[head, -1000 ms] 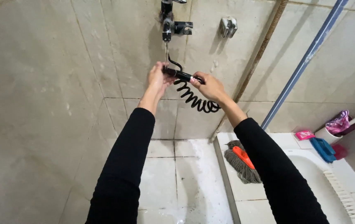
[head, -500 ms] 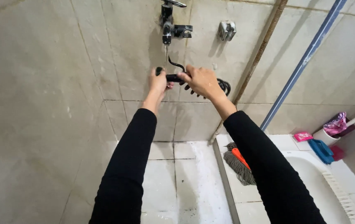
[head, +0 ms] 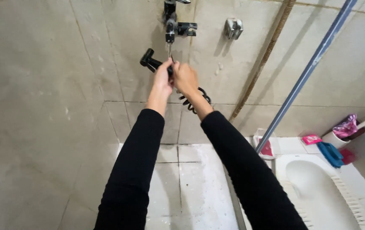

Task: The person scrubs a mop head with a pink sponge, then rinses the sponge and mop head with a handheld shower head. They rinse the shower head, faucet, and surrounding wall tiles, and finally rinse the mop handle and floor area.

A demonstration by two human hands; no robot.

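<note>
sprayer (head: pixel 149 60) raised, both hands (head: pixel 174 77) gripping

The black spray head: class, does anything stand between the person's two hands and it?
Nothing visible does. Left hand and right hand already close around the black spray head's handle under the wall tap; its coiled hose hangs behind the right wrist.

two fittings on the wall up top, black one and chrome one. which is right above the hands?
The black tap. It sits directly over the left hand and right hand, which grip the black sprayer. The chrome bracket is farther right, with nothing under it.
</note>
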